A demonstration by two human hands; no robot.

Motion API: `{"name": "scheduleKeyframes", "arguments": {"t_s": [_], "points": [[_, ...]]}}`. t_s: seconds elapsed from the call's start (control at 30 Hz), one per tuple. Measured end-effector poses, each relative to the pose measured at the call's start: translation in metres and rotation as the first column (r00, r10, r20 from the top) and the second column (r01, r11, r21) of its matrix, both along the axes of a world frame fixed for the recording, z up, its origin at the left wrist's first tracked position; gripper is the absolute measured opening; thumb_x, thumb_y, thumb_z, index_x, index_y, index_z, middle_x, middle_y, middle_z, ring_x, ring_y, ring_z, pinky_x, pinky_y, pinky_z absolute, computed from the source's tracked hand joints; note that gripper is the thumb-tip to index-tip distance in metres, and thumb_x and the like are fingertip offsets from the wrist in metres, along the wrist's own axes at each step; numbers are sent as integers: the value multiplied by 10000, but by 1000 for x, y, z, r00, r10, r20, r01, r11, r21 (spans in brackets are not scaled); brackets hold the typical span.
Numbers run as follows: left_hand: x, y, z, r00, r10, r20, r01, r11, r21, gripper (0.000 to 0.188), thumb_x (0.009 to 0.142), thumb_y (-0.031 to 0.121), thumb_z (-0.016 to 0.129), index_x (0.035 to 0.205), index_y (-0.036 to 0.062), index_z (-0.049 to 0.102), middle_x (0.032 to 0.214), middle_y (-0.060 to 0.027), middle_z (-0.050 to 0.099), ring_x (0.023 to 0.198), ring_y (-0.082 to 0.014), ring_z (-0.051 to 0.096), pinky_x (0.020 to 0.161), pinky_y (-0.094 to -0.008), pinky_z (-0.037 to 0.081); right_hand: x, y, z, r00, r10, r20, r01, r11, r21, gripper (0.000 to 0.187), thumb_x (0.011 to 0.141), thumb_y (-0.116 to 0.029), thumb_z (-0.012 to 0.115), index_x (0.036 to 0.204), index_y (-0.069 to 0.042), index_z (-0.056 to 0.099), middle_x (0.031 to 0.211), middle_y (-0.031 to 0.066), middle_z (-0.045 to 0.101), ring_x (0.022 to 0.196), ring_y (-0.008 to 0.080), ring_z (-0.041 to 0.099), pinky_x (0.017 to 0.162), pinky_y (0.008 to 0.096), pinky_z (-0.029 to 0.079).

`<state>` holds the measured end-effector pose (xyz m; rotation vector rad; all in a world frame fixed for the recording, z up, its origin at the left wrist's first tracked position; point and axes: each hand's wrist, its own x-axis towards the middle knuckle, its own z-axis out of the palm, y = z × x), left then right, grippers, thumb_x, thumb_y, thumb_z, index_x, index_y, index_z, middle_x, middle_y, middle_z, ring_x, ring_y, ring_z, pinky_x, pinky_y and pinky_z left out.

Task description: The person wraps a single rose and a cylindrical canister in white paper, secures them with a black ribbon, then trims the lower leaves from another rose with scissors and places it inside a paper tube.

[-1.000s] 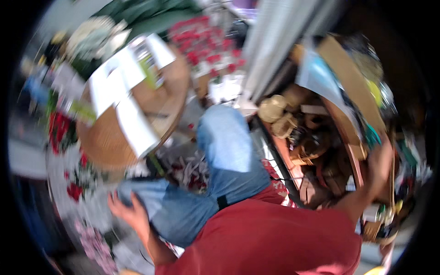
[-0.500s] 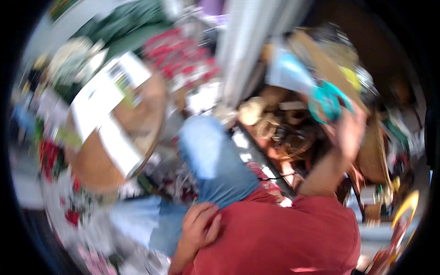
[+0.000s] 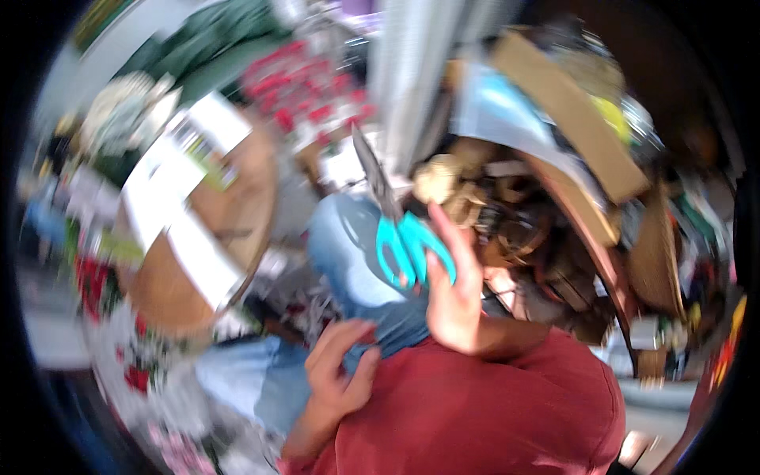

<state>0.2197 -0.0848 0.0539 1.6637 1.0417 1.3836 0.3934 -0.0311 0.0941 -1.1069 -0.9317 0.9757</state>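
A pair of scissors (image 3: 413,245) with turquoise handles is in my right hand (image 3: 459,289), above my bent knee. Its dark blades stay together and point up and away from me. My thumb and fingers are at the handle loops. Lower and to the left, my left hand (image 3: 339,372) is held near my lap with the fingers apart and nothing in it. The picture is smeared by motion, so fine detail is lost.
At the left stands a round brown table (image 3: 170,293) with white paper sheets (image 3: 204,253) on it. To the right is an open container of brown items (image 3: 514,229), with a cardboard piece (image 3: 570,119) above it. Red-patterned cloth (image 3: 305,87) lies farther back.
My right hand has brought the scissors from over the container at the right leftward and nearer, to above my knee. My left hand has lifted slightly and its fingers have spread.
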Motion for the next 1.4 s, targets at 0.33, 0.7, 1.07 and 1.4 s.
{"name": "scheduleKeyframes", "arguments": {"t_s": [0.33,0.7,1.07,1.4], "points": [[-44,-54,-30,918,376,-126,-378,736,-562,241,806,89,852,964,-15,703,763,-14,691,656,-45,585,595,-235,504,-56,-71,-103,648,494,580,-689,704,170,641,949,-183,683,1437,134,414,1371,318,443,1198,444,540,1045,465,450],[-115,-107,-32,867,416,274,-104,689,-717,400,778,-120,708,1171,-54,665,991,-114,738,945,-201,729,869,-332,576,-115,15,-96,576,768,281,-714,640,-285,327,964,-133,661,1227,57,618,1148,169,676,1042,210,656,909,341,524],[-140,-70,-38,913,398,88,-160,548,-821,340,815,-18,622,1148,-84,634,962,-94,719,837,-158,685,783,-286,550,-168,54,-142,455,790,-411,-890,407,-204,369,949,-100,738,1258,67,626,1074,95,726,949,119,676,819,261,545],[-142,-42,-37,921,386,52,-184,550,-815,330,817,-6,634,1136,-86,659,923,-115,730,775,-170,706,687,-258,535,-162,54,-149,379,787,-486,-925,322,-200,252,930,-52,736,1150,47,663,1007,62,714,887,101,669,786,243,546]]}}
